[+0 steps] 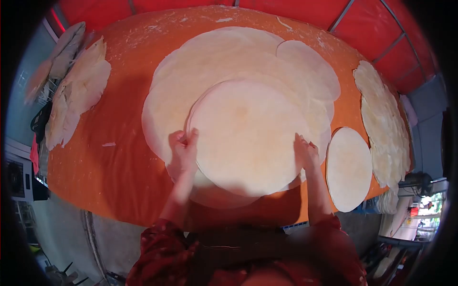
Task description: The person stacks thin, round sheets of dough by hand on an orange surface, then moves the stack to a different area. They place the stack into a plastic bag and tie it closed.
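Note:
A large, pale, round flatbread (pixel 248 138) lies in front of me, on top of a spread of overlapping thin flatbreads (pixel 205 57). At its left edge, my left hand (pixel 184 150) is closed, with the thumb over the rim and the fingers curled at the side. Opposite, my right hand (pixel 307 151) pinches the right edge. Parts of the fingers on both hands are hidden. Just right of my right forearm rests a smaller-looking oval stack of flatbread (pixel 349 169), seen at a slant.
An orange cloth (pixel 124 181) dusted with flour covers the table. Another pile of thin flatbreads (pixel 381 124) runs along the right edge, and ragged sheets (pixel 81 90) lie at the far left. Part of another person's blurred hand (pixel 38 81) shows beyond the left side.

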Demonstrator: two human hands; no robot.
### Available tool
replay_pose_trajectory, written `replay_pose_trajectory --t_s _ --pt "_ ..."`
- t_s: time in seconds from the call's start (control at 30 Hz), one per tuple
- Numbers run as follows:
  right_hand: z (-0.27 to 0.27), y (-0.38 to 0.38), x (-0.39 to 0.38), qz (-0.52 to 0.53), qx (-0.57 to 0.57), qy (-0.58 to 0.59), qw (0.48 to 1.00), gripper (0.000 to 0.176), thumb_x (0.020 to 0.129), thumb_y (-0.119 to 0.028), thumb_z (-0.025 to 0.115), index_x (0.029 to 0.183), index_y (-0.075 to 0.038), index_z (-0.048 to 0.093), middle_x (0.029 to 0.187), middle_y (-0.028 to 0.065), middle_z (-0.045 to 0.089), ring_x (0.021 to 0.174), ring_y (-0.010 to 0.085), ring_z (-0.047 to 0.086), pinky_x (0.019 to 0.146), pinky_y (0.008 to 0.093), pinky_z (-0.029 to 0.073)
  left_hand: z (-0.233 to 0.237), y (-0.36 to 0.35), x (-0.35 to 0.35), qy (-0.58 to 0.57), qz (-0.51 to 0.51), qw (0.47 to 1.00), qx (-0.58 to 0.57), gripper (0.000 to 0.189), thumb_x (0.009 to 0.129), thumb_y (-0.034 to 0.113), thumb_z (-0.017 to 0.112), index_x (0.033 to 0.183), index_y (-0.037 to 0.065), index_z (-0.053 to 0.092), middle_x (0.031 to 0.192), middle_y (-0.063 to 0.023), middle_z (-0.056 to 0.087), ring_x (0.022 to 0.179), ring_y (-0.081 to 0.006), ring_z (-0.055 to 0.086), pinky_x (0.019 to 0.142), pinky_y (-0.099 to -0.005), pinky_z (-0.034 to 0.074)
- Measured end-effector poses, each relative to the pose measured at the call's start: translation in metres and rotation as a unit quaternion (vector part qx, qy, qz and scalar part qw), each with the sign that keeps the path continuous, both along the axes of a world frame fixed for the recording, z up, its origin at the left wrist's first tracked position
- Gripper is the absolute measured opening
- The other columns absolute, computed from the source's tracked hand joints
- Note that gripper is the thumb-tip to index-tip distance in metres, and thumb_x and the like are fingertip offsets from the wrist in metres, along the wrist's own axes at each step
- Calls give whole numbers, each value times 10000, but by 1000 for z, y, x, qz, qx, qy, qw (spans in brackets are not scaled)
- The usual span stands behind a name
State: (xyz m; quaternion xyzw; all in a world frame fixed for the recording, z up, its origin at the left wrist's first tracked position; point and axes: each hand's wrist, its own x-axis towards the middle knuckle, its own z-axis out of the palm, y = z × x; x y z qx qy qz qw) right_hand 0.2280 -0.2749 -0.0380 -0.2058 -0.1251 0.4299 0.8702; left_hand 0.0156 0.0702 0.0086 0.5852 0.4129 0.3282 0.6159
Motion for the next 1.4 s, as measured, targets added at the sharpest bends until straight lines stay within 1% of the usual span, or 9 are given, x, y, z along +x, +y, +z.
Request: replay_pose_trajectory --t_s 0.03,0.13,0.27,0.4,0.67,0.87,0.93,1.17,1.4 --pt "-15 -6 6 103 179 39 978 383 838 -140 497 1143 78 417 1201 151 439 1129 208 411 976 319 296 16 0 -4 15 2 996 -88 384 736 189 665 1020 22 468 997 -55 528 902 -111 503 770 -220 399" --pt "81 61 -87 -319 -402 -89 854 272 808 -153 557 983 51 514 971 140 575 874 193 569 821 266 435 40 -2 -28 -150 -34 971 -181 336 767 164 630 1021 8 475 1031 -63 523 934 -122 496 829 -249 390" --pt "99 61 -87 -215 -298 24 930 215 782 -57 571 961 53 522 948 128 581 914 199 557 830 292 438 36 -2 -52 -206 -121 967 -93 249 778 87 594 1000 10 515 950 -62 519 942 -144 492 854 -284 389" --pt "68 91 -58 -359 -406 31 840 141 781 -48 565 892 26 518 884 115 585 838 160 572 728 264 485 2 54 -22 -72 -121 989 51 299 789 101 565 1060 5 484 1022 -86 508 995 -164 483 867 -297 389" --pt "104 82 -96 -58 -318 114 940 292 756 -29 579 1035 23 514 935 126 593 825 192 568 738 322 493 18 41 -80 -195 -108 962 -155 304 790 166 583 1017 -19 502 1069 -116 508 937 -178 498 820 -311 404" --pt "86 105 -75 -120 -416 11 901 245 727 -26 618 946 24 522 947 134 592 843 187 572 782 331 471 18 96 -47 185 19 978 -90 419 817 197 552 1172 11 427 1112 -132 507 987 -220 506 836 -298 413" --pt "118 99 -118 -41 -410 19 911 229 728 -32 618 922 25 509 959 140 589 843 189 575 782 323 472 63 76 -57 -108 -69 974 -189 357 815 213 559 1104 17 483 1012 -104 542 868 -184 531 728 -278 438" --pt "83 115 -50 -188 -336 -30 922 143 725 34 587 847 39 512 918 176 574 884 205 564 780 334 472 2 100 -66 222 -72 934 270 380 875 312 412 1105 20 488 1006 -106 561 860 -165 541 716 -299 443" --pt "81 115 -77 -209 -412 -70 884 228 742 -13 606 920 88 505 890 149 588 804 181 573 738 279 483 43 74 -76 -168 -118 964 -168 365 836 216 529 1096 -29 453 910 -71 555 793 -130 532 687 -225 443"
